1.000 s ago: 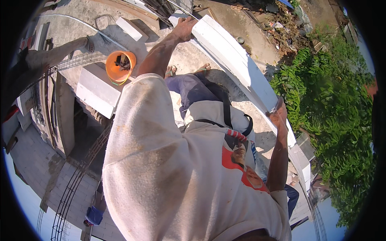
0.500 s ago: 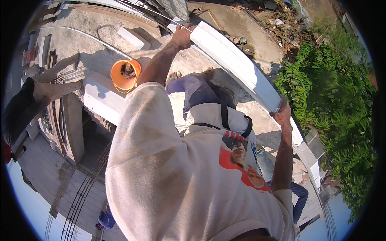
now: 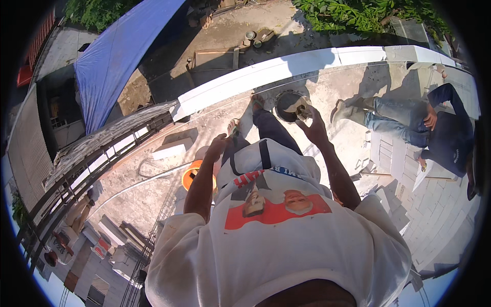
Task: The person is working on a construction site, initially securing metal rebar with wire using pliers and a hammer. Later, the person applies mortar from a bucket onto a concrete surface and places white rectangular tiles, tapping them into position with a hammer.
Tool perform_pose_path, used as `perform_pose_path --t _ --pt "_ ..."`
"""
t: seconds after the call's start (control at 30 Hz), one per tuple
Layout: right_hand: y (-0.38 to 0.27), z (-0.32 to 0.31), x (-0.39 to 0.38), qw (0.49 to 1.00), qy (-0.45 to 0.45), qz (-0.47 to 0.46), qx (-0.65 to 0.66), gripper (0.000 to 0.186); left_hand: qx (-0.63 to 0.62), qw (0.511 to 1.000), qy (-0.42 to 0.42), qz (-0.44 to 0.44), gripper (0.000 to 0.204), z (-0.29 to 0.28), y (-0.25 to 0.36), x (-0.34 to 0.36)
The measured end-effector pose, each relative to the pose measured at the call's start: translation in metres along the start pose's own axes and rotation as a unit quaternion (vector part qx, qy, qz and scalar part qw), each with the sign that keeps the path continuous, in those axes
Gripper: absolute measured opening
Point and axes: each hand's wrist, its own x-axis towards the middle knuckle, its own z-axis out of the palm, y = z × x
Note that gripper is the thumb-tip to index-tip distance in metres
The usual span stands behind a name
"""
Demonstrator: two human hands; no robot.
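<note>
My right hand (image 3: 314, 129) is held out with thumb and fingers apart, above the floor close to the rim of a round black tub (image 3: 284, 115). Something dark and greyish stands in the tub beside my fingertips; its kind I cannot make out. My left hand (image 3: 218, 147) hangs loosely curved over my left leg, apart from anything, its fingers partly hidden. Ahead of my feet runs a low row of white blocks (image 3: 255, 74), with a thin string stretched along it. Both hands are away from the row. An orange bucket (image 3: 191, 175) stands partly behind my left forearm.
At the right, a co-worker (image 3: 450, 130) in a dark top and jeans is beside the block row. A loose white block (image 3: 171, 149) lies on the floor at the left. Steel bars (image 3: 97, 174) run along the left edge; a blue tarp (image 3: 125, 59) hangs beyond.
Both my hands have let go of the white block row and drawn back towards my body. The view has turned, bringing the black tub, the tarp and more of the co-worker into sight.
</note>
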Motion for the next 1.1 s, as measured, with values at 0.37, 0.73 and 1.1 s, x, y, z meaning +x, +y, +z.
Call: perform_pose_path --t 0.37,0.73,1.1 --pt "-0.026 0.088 -0.178 0.863 -0.148 0.439 0.201 0.090 0.487 0.831 -0.266 0.025 0.064 0.004 -0.024 0.026" --pt "0.130 0.204 -0.198 0.843 -0.249 0.470 0.083 0.050 0.658 0.720 -0.218 0.037 0.085 0.052 -0.069 0.016" --pt "0.400 0.493 -0.100 0.914 -0.073 0.396 0.045 0.060 0.713 0.697 0.059 0.042 0.089 0.131 -0.163 0.064"
